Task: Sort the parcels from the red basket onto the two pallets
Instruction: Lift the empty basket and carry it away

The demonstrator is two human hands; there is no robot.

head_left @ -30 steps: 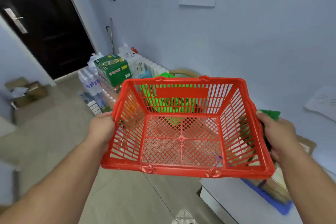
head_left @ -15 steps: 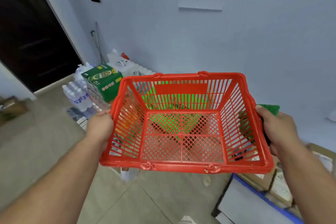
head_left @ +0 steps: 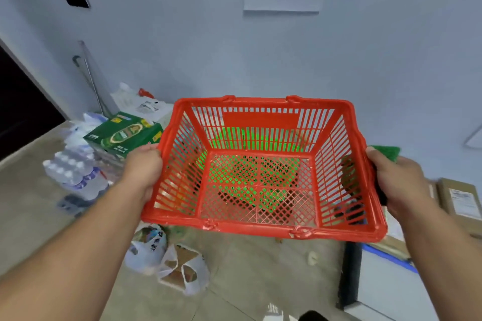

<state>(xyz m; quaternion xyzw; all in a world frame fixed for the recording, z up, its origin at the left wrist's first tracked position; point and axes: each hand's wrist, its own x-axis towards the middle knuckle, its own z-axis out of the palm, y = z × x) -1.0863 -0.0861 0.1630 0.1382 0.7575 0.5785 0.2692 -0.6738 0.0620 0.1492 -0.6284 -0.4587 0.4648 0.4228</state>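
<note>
I hold the red basket (head_left: 260, 227) in the air in front of me, level, with nothing inside it. My left hand (head_left: 143, 167) grips its left rim. My right hand (head_left: 396, 180) grips its right rim together with a green and black scrubbing pad (head_left: 386, 152). Through the mesh floor a bright green object below shows. Brown cardboard parcels (head_left: 461, 198) lie at the right edge, above a blue-edged pallet (head_left: 386, 255) whose top is mostly hidden by my right arm.
A green carton (head_left: 122, 135) sits on stacked packs of water bottles (head_left: 75, 174) at the left. White plastic bags (head_left: 167, 260) lie on the tiled floor under the basket. A dark doorway is at far left, a white wall ahead.
My view has swung to the right and slightly down, so the doorway slid out to the left and the plastic bags came into view. Both hands keep the same grip on the basket.
</note>
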